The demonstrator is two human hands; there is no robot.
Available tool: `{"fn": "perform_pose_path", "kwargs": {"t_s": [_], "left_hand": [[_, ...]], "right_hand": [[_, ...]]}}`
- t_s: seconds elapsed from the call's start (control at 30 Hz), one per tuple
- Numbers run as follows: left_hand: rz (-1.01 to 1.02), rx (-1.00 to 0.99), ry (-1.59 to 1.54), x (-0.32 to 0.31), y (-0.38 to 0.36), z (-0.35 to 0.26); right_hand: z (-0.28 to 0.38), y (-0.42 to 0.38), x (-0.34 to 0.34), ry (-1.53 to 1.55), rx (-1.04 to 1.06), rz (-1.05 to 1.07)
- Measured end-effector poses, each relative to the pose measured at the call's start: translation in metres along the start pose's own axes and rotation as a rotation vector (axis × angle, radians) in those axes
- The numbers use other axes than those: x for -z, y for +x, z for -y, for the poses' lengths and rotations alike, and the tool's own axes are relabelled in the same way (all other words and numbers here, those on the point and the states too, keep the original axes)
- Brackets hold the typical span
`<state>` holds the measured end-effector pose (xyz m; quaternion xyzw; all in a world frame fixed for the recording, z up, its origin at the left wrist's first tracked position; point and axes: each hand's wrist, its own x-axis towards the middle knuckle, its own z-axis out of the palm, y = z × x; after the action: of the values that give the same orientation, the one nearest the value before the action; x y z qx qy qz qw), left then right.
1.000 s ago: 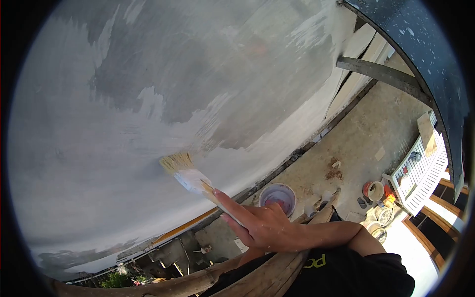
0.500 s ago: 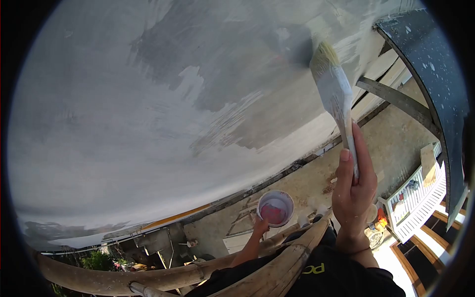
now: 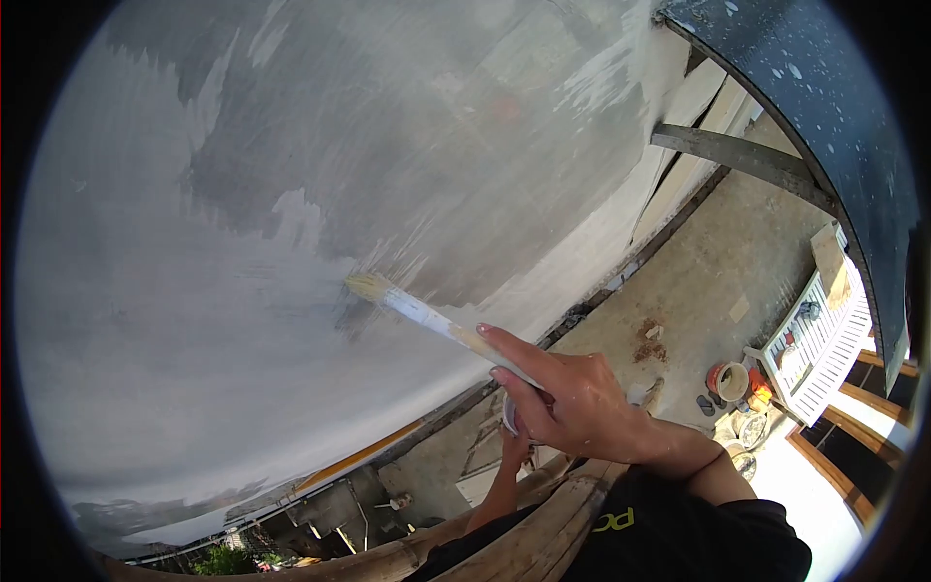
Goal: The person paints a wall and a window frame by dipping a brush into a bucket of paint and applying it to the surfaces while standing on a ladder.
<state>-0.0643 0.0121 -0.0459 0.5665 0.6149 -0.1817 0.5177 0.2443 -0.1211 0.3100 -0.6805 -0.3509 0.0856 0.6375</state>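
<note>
My right hand [image 3: 582, 403] is closed round the handle of a paint brush [image 3: 427, 317], whose pale bristles touch the grey and white wall [image 3: 242, 339]. The wall carries darker patches and white streaks near the bristles. Below and behind the right hand, my left hand [image 3: 516, 438] is at a bucket [image 3: 508, 415], mostly hidden by the right hand; its fingers are hard to make out.
Bamboo poles [image 3: 543, 529] cross in front of my body. At the right are a dark speckled panel [image 3: 824, 97] on a curved bracket [image 3: 747, 160], a white slatted bench [image 3: 824, 339] and another bucket [image 3: 727, 380] on the ground far below.
My right hand has swung left and down with the brush, from the upper right of the wall to its middle. It now covers most of the bucket. The view has shifted somewhat.
</note>
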Motion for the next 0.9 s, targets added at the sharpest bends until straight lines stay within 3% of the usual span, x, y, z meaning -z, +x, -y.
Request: {"fn": "perform_pose_path", "kwargs": {"t_s": [0.13,0.23,0.33,0.37,0.5,0.67,0.73,0.9], "left_hand": [[-0.014,0.005,0.035,0.001,0.003,0.008],[0.041,-0.012,0.024,0.001,0.008,0.012],[0.029,0.027,0.019,-0.001,0.008,0.011],[0.029,0.027,0.019,0.000,0.006,0.009],[0.029,0.020,0.011,-0.003,0.004,0.006],[0.040,-0.001,0.021,-0.002,0.005,0.004],[0.038,-0.006,0.017,0.000,0.005,0.004],[0.039,-0.002,0.003,0.003,0.009,0.016]], "right_hand": [[-0.008,0.011,0.065,-0.161,-0.241,-0.267],[-0.022,0.013,0.080,-0.287,-0.260,-0.587],[-0.023,0.019,0.069,-0.283,-0.300,-0.569],[-0.020,0.016,0.059,-0.306,-0.303,-0.435],[-0.001,-0.005,-0.007,-0.156,0.023,-0.194],[0.009,-0.023,-0.061,0.062,0.028,0.250],[0.002,-0.018,-0.062,0.048,0.032,0.136],[-0.011,0.002,0.010,-0.052,-0.101,-0.020]]}}
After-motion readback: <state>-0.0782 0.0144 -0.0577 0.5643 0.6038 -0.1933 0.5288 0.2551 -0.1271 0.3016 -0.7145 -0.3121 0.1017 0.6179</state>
